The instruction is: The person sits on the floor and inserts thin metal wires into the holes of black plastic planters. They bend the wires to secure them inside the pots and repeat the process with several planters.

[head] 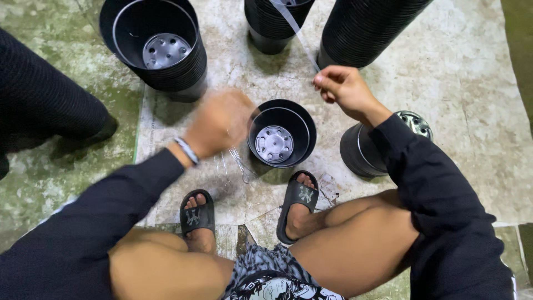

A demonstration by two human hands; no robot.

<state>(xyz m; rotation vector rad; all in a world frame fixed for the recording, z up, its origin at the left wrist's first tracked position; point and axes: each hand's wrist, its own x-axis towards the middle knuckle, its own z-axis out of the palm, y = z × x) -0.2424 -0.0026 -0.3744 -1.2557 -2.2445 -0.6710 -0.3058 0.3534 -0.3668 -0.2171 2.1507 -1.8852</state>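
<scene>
While the person squats over a pale, stained sheet (pixel 477 111) spread on the mossy concrete floor (pixel 50 161), the right hand (pixel 342 87) is raised just beyond a small black plastic plant pot (pixel 282 133), its thumb and fingertips pinched together on a thin, clear plastic strip (pixel 294 29) that runs up and away toward the far edge of the view. The left hand (pixel 221 122) sits just left of that pot, blurred by motion, so whether its fingers are curled, spread or gripping anything cannot be told; a pale band circles its wrist, and a few thin clear strips (pixel 236 164) lie on the sheet just near of it. The small pot stands upright and open, showing a grey perforated bottom, directly far of the person's two feet in black slide sandals (pixel 297 200). To its right, partly under the right forearm, another black pot (pixel 366 150) lies tilted on its side with its holed base turned to the right. Farther off, a nested stack of black pots (pixel 161 50) stands at the far left, a second stack (pixel 275 22) at the far centre and a tall third stack (pixel 366 28) leans at the far right. A dark ribbed stack (pixel 44 100) lies along the left edge.
</scene>
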